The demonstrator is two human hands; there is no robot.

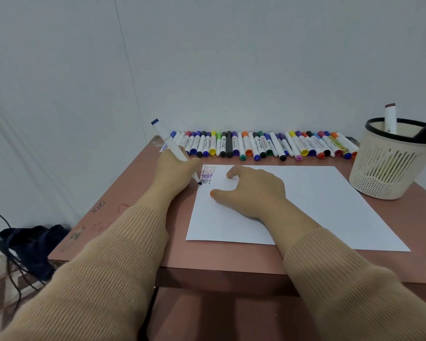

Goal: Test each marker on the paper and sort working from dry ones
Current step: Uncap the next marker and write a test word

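The uncapped marker [172,146] stood tilted, its dark tip touching the paper [317,200] at the top-left corner, beside the lowest of four written "test" words [207,174]. The left grip [176,172] was closed around its barrel. The right grip [253,190] lay open on the sheet, fingers relaxed. With only four trials showing, the job looked barely started: a long row of capped markers [261,145] lay along the back of the surface [138,205], apparently untested. At the right, a basket [389,168] held a couple of markers, probably sorted already.
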